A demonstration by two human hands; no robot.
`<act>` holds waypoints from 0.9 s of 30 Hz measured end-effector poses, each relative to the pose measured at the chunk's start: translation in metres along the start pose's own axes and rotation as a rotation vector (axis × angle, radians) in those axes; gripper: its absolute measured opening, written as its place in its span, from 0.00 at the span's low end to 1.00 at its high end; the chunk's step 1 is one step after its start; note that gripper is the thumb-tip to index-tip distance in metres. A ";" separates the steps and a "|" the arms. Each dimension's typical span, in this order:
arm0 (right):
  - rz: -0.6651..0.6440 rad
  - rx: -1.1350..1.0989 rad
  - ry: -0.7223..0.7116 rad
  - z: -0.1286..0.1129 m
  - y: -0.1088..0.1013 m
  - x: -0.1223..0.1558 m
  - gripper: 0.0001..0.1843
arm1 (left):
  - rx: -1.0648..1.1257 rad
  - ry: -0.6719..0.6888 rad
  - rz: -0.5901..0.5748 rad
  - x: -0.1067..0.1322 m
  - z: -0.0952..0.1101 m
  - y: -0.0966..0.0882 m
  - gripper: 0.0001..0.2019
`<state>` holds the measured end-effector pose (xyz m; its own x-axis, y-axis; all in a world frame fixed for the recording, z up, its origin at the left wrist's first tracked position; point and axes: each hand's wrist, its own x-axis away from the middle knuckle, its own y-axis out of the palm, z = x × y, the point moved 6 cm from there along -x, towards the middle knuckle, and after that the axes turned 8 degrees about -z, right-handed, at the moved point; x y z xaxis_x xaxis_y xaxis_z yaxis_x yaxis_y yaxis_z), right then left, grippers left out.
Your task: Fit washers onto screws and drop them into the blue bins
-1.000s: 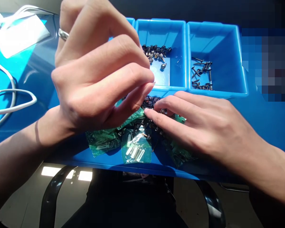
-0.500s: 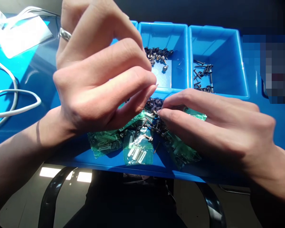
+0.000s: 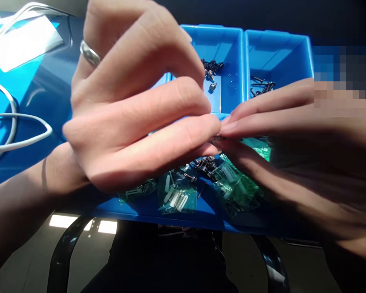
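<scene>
My left hand, with a silver ring, is closed, its index finger and thumb brought together over the pile. What lies inside its curled fingers is hidden. My right hand pinches a small metal screw, mostly covered, right at the left fingertips. Below the hands is a pile of dark screws on the blue table. Green-tinted clear plastic bags lie around the pile, with white plugs and screws showing in them. Another bag sits under the right hand.
Behind the hands stand a blue bin of washer-head screws and a second blue bin with long dark screws. A white cable and a white sheet lie at left. Black chair arms show below the table edge.
My right hand has lifted from the screw pile, up to the left fingertips. My left hand has shifted slightly right and down, and stays closed.
</scene>
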<state>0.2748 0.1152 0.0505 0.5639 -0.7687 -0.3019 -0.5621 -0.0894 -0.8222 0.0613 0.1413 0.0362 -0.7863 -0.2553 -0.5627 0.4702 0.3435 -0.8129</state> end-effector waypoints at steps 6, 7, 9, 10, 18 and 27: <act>-0.062 0.093 -0.075 0.019 0.005 -0.003 0.28 | -0.052 0.076 0.033 0.005 0.001 0.000 0.22; -0.064 0.094 -0.084 0.020 0.008 -0.005 0.30 | -0.047 0.060 0.030 0.004 0.002 -0.001 0.22; -0.061 0.081 -0.080 0.019 0.014 -0.009 0.31 | 0.012 -0.012 -0.005 0.002 0.001 -0.003 0.22; -0.059 0.072 -0.073 0.018 0.016 -0.009 0.31 | 0.054 -0.034 -0.031 0.000 0.002 -0.004 0.22; 0.111 -0.160 0.174 0.004 0.004 0.004 0.06 | 0.097 -0.044 -0.028 -0.001 0.005 -0.004 0.21; 0.163 -0.218 0.190 0.002 0.006 0.006 0.05 | 0.146 -0.443 -0.179 0.020 -0.012 0.028 0.41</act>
<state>0.2756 0.1115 0.0426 0.3444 -0.8867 -0.3085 -0.7633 -0.0732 -0.6418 0.0543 0.1568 0.0043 -0.6287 -0.6689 -0.3966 0.4195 0.1376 -0.8973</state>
